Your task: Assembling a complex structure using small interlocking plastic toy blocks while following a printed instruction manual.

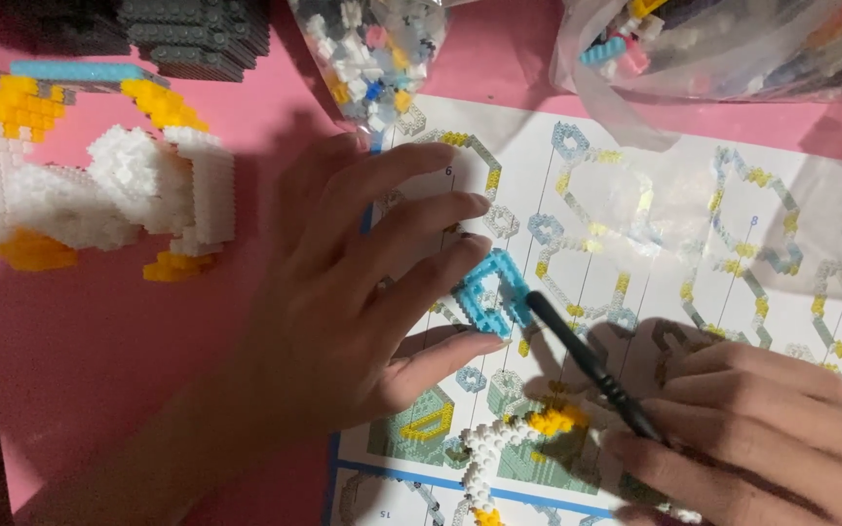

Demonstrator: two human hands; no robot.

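On the pink counter, near the middle of the view, lies a printed instruction sheet with diagrams of small brick layers in grey, blue and yellow.

Left hand: palm down, reaching across the sheet's left edge. Fingers spread slightly apart and extended; the tips of the middle ones touch a small light-blue brick frame, a hollow angular ring resting flat on the sheet. The thumb lies below, stretched toward the same piece.

Right hand: lower right corner, fingers closed together around a slim black tool. The tool runs diagonally up and left; its tip sits just beside the right edge of the blue frame. Whether tip and frame actually touch cannot be told.

Small white-and-yellow brick assembly: on the lower part of the sheet, just left of the right hand, below the blue frame.

Larger built model: white bricks with yellow parts and a light-blue strip on top, standing on the counter well to the left of the sheet.

Dark grey brick block: top left edge of view.

Clear plastic bags of loose bricks: one at top centre, mostly white pieces with yellow, blue and pink; another at top right, mixed colours, its edge overlapping the sheet.
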